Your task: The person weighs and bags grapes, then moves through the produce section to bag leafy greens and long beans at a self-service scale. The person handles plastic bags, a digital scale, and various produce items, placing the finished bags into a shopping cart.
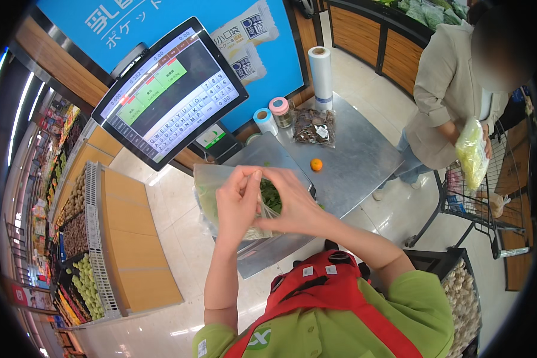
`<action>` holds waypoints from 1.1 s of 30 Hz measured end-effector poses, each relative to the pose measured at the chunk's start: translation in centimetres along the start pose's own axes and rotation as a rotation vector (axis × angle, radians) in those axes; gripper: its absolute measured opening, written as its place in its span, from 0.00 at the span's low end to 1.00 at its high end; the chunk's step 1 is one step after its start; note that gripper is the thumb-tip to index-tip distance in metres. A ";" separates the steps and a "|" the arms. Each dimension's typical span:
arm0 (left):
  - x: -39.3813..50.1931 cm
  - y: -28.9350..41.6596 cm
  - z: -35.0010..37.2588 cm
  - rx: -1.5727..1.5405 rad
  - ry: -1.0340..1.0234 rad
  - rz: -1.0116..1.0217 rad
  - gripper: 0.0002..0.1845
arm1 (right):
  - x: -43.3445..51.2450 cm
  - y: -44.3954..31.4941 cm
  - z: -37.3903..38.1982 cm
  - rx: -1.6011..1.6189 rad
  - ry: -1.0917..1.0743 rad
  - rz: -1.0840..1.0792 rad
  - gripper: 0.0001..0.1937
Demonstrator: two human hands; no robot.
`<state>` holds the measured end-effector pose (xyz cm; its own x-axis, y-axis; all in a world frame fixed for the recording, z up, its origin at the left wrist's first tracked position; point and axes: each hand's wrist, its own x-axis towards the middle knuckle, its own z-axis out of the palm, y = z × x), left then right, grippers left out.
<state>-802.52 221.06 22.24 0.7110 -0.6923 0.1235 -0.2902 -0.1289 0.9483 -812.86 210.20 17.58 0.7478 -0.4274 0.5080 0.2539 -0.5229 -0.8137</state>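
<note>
A clear plastic bag (pixel 210 183) of leafy greens (pixel 270 194) lies before me over the weighing scale's metal plate (pixel 268 150). My left hand (pixel 241 194) grips the bag near its mouth, thumb and fingers pinched together. My right hand (pixel 293 201) curves around the opening, its fingertips meeting my left hand at the top and its thumb at the bag's lower edge. Green leaves show between the hands. How firmly the right fingers grip the plastic is hard to see. An orange citrus fruit (pixel 316 164) sits on the metal table to the right.
The scale's touchscreen (pixel 170 94) stands at upper left. Behind the table's back edge area are a plastic bag roll (pixel 320 76), label rolls (pixel 265 121), a pink-lidded jar (pixel 279 109) and a bag of dark dried food (pixel 314 127). A person (pixel 447 89) holding bagged produce stands right, beside a shopping cart (pixel 483 192).
</note>
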 end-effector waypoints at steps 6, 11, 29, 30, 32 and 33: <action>5.3 -6.2 -6.6 0.451 -0.078 0.464 0.26 | 3.4 4.3 0.8 0.260 -0.133 0.134 0.12; 7.5 -11.1 -11.0 0.342 -0.475 -0.181 0.13 | 4.5 5.4 0.0 0.258 -0.328 0.373 0.10; 4.2 -2.9 -13.2 0.695 0.484 0.631 0.12 | 15.5 -0.2 0.4 0.253 -0.286 -0.025 0.10; 2.8 -4.3 -12.2 0.805 0.490 0.617 0.10 | 14.2 0.1 0.1 0.237 -0.287 -0.052 0.10; -0.7 -8.5 -8.9 0.834 0.539 0.701 0.10 | 11.0 1.2 -0.1 0.218 -0.316 -0.057 0.10; -2.7 -11.0 -7.2 0.763 0.481 0.528 0.10 | 8.9 2.6 -0.3 0.202 -0.336 -0.029 0.09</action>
<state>-796.60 229.43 13.58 0.5079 -0.4567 0.7304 -0.8464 -0.4224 0.3244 -805.71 204.80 20.13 0.8891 -0.1320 0.4382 0.3686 -0.3611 -0.8566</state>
